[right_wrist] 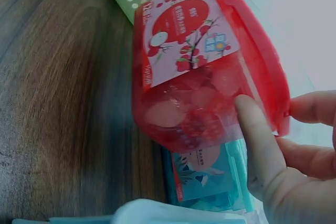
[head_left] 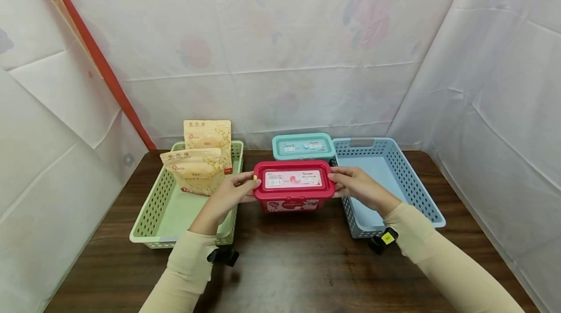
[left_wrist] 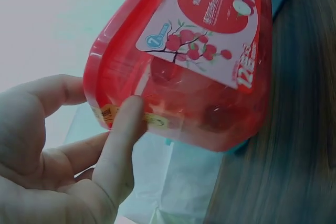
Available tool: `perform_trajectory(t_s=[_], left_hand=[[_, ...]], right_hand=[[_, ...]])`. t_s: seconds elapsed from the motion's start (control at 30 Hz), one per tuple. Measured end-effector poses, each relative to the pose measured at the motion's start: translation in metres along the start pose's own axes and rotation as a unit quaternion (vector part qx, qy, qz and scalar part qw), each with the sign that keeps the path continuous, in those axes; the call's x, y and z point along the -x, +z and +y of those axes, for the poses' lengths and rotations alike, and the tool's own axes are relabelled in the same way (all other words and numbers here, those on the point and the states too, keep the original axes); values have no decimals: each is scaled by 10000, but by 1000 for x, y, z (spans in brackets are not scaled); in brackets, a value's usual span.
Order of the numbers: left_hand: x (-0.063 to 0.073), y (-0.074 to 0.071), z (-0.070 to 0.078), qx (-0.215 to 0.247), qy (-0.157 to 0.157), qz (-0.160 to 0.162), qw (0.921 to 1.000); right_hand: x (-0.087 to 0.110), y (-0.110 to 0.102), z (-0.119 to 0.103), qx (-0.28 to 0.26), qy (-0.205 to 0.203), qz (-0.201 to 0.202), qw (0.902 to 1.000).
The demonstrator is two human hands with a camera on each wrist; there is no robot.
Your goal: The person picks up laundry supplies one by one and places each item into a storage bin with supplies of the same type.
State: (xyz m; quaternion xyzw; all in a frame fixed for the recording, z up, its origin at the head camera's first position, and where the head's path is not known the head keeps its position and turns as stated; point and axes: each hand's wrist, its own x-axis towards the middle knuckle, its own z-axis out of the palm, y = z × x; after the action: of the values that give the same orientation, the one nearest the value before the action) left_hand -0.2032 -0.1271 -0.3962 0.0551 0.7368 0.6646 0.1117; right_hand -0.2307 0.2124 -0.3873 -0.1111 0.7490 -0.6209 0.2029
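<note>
A red lidded plastic box with a pink label is held between both hands, in front of a teal lidded box. My left hand grips its left end, thumb and fingers at the lid rim, as the left wrist view shows. At the opposite end my right hand pinches the rim in the same way. Through the see-through red wall, rounded pieces show in the right wrist view. Whether the box's base touches the table cannot be told from the head view.
To the left, a green perforated basket holds two yellow pouches, a front one and a rear one. A blue perforated basket stands at the right, beside the teal box. Dark wooden table and white cloth walls surround them.
</note>
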Motion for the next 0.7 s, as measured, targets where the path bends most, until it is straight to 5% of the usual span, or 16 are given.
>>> perform_trajectory(t_s=[0.37,0.7], left_hand=[[2,3,9,469,20,155,9988],[3,6,14,724,-62,-148,9972]], right_hand=[[8,-3,-8,11,-150,273,9995],[14,-9,-14,28,-230,412,9989]])
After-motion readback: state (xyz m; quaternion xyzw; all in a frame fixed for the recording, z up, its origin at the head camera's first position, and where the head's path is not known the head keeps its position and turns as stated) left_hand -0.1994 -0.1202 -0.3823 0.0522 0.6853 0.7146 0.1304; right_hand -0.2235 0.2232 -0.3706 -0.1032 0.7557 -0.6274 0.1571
